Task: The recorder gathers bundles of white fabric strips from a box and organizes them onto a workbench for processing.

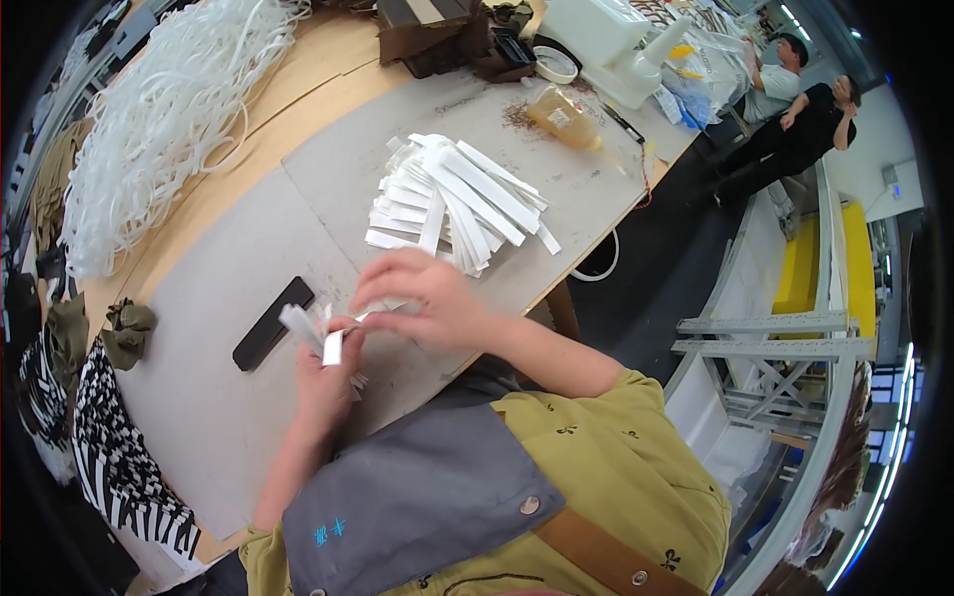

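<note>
The left hand (328,372) is closed around a small bundle of white strips (308,333), holding it upright above the counter (229,417) so the ends stay aligned. The right hand (427,298) is curled over the bundle top, fingertips pinching one strip. A stack of white strips (452,204) lies just beyond, within reach. A black flat bar (272,323) lies beside the left hand.

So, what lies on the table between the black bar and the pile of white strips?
In the head view, only bare grey table lies between the black bar and the pile of white strips. The hands work nearer, below that stretch.
</note>
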Demonstrator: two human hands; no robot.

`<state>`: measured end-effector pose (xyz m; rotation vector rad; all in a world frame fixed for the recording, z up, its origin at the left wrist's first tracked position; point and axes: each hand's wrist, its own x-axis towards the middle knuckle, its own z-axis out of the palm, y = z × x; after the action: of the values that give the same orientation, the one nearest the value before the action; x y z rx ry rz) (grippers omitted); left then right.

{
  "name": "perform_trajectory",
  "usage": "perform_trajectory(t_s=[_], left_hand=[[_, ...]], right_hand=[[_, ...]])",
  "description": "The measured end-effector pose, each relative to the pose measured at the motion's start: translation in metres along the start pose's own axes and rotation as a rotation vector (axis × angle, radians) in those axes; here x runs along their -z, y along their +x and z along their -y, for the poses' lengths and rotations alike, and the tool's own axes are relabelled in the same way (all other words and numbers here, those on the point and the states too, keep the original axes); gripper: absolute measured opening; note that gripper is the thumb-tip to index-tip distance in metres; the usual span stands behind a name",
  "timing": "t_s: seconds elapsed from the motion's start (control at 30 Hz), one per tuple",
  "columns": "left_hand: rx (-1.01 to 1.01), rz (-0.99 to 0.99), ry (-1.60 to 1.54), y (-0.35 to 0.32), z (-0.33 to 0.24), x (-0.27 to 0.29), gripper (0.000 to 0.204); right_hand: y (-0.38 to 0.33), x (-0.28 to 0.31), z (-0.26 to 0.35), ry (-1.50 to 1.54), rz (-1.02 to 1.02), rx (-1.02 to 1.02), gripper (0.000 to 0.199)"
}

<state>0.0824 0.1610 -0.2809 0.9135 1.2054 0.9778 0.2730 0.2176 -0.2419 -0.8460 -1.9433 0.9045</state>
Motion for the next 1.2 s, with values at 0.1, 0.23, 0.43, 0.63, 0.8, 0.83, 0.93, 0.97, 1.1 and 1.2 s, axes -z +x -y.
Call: perform_trajectory(t_s=[0.1,0.23,0.43,0.63,0.8,0.83,0.93,0.97,1.1,1.2], left_hand=[[-0.071,-0.044,-0.257,0.001,0.003,0.006,0.010],[-0.020,-0.072,-0.374,0.000,-0.008,0.004,0.007],[0.013,0.119,-0.571,0.011,-0.003,0.006,0.011],[-0.023,0.180,-0.492,0.008,0.001,0.017,0.017],[-0.023,0.189,-0.495,0.007,0.000,0.016,0.017],[0.007,0.187,-0.512,0.007,-0.001,0.016,0.017],[0.066,0.166,-0.540,0.006,-0.005,0.016,0.016],[0.100,0.156,-0.547,0.006,-0.006,0.016,0.016],[0.114,0.140,-0.549,0.004,-0.006,0.019,0.014],[0.108,0.162,-0.540,0.004,-0.006,0.019,0.015]], right_hand=[[0.002,0.042,-0.023,-0.340,-0.322,-0.001,0.019],[-0.006,0.111,-0.095,-0.821,-0.490,-0.135,0.026],[-0.023,0.128,-0.113,-0.575,-0.294,-0.355,0.027],[-0.012,0.115,-0.103,-0.492,-0.341,-0.473,0.020],[-0.010,0.115,-0.099,-0.626,-0.505,-0.415,0.015],[-0.008,0.114,-0.094,-0.625,-0.499,-0.411,0.015],[-0.004,0.101,-0.061,-0.615,-0.535,-0.333,0.015],[-0.002,0.091,-0.050,-0.314,-0.538,-0.309,0.014],[-0.008,0.038,-0.010,0.303,-0.322,-0.501,0.016],[-0.018,0.004,0.010,0.010,0.044,-0.559,0.021]])
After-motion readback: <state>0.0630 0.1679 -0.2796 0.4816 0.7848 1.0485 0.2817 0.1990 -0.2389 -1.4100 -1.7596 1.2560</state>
